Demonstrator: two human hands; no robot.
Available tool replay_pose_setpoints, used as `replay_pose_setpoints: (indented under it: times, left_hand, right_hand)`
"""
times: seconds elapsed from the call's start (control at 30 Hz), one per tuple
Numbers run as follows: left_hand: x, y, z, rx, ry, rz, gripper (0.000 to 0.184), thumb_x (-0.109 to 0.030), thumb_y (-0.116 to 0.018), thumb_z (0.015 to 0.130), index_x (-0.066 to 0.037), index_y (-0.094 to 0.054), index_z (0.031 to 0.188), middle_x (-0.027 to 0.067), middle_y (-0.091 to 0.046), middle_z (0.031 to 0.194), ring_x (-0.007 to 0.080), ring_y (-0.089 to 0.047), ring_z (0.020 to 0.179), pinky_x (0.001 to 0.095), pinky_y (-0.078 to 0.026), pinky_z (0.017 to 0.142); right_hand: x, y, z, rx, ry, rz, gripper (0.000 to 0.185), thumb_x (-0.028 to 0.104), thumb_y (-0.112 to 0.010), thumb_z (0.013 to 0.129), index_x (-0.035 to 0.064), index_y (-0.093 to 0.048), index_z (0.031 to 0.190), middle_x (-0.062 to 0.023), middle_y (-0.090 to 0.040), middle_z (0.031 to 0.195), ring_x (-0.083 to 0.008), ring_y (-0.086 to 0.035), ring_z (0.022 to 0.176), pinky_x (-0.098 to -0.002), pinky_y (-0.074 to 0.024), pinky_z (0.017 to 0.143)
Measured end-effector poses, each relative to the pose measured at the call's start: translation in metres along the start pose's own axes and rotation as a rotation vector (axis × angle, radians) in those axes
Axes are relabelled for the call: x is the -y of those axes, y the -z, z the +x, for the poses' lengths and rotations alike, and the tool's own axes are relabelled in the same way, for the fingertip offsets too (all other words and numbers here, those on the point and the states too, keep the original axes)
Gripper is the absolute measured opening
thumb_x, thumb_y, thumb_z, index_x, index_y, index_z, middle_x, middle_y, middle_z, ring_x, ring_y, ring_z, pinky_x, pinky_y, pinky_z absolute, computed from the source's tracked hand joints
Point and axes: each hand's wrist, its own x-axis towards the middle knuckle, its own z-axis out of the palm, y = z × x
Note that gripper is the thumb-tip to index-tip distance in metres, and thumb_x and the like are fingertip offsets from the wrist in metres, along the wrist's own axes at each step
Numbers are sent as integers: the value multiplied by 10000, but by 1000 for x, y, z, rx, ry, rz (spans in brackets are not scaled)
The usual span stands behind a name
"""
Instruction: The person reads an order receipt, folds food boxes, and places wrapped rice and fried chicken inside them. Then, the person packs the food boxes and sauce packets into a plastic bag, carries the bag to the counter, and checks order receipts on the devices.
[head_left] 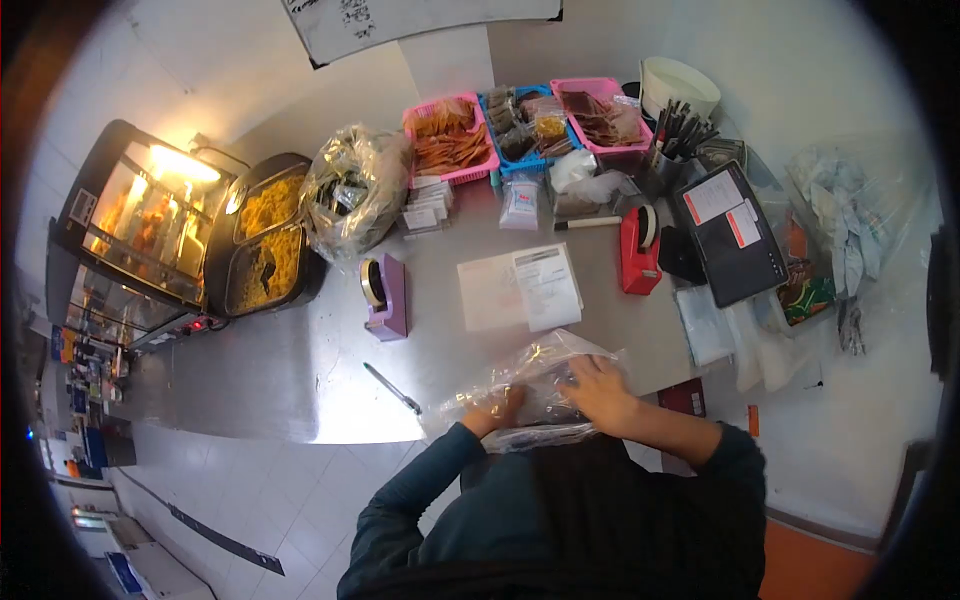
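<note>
A clear plastic bag (560, 349) lies at the front edge of the metal table, close against my body. My left hand (497, 411) is at the bag's left side, its fingers partly covered by the film and seemingly gripping it. Over the right part of the bag, my right hand (598, 392) has its fingers bent down onto the plastic. Something dark shows between the hands, but I cannot make out what it is. Just beyond the bag lie printed papers (548, 287), and a pen (392, 388) rests to the left.
A purple tape dispenser (392, 300) and a red tape dispenser (638, 252) stand on the table (240, 385). Food trays (265, 265) and a lit display case (140, 230) are left. Along the back are pink baskets (484, 170), a blue basket (502, 160) and a filled bag (355, 190); a black tablet (735, 262) stands right.
</note>
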Motion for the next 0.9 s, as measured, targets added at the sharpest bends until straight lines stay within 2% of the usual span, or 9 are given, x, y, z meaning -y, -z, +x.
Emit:
replay_pose_setpoints:
  times: [0.13,0.23,0.33,0.4,0.47,0.5,0.57,0.77,0.9]
  left_hand:
    - [-29,-3,-7,-176,-79,632,535,-241,-586,718,-100,-414,1205,204,-559,973,289,-554,896,394,-449,741]
    - [-62,18,18,103,96,423,588,-218,-560,729,-124,-340,1266,214,-551,989,311,-547,921,399,-454,742]
    - [-35,-8,36,103,430,488,534,-165,-516,747,-129,-357,1256,218,-529,1048,305,-537,947,398,-457,734]
    - [-40,1,39,-7,267,573,477,-125,-477,760,-127,-394,1229,201,-511,1099,284,-522,984,380,-430,801]
    - [-20,-13,45,-65,177,478,466,-115,-474,757,-125,-409,1218,189,-504,1116,277,-515,1000,363,-413,839]
    - [-18,-11,54,94,263,299,451,-140,-483,768,-92,-412,1211,188,-478,1152,294,-480,1046,355,-373,892]
    - [-33,1,67,-29,188,175,468,-180,-504,769,-65,-399,1211,197,-457,1170,315,-457,1063,367,-361,903]
    - [-55,39,62,114,154,159,608,-357,-535,793,-7,-328,1246,240,-394,1212,351,-402,1105,368,-319,932]
    - [-83,76,64,546,195,-158,587,-344,-473,844,3,-282,1277,220,-340,1274,338,-368,1147,349,-287,960]
  right_hand:
    - [-62,-7,-14,154,-11,-254,338,259,-492,773,70,-578,1040,-145,-437,1197,-273,-315,1183,-436,-212,972]
    - [-124,33,10,448,162,446,351,304,-543,782,14,-596,974,-127,-576,940,-230,-528,942,-395,-395,812]
    - [-190,47,40,343,111,1549,244,195,-585,774,7,-596,929,-107,-603,753,-179,-586,708,-323,-464,623]
    - [-231,49,76,-254,-103,1459,172,96,-621,725,-10,-590,857,-91,-601,712,-124,-577,629,-245,-458,540]
    - [-284,25,134,-786,-190,873,223,105,-659,662,0,-576,840,-135,-600,752,-202,-582,622,-273,-469,591]
    - [-299,17,158,-816,-276,837,207,90,-661,652,-1,-577,817,-140,-596,741,-208,-580,619,-282,-463,577]
    - [-319,10,205,-885,-441,768,176,62,-665,632,-3,-580,772,-149,-589,720,-221,-576,611,-300,-450,550]
    - [-335,-33,261,-426,-442,438,132,-13,-549,642,-13,-544,773,-216,-564,823,-360,-554,779,-431,-435,668]
    - [-342,-18,240,-779,-417,578,127,-57,-506,659,1,-503,772,-208,-556,786,-341,-550,766,-388,-435,640]
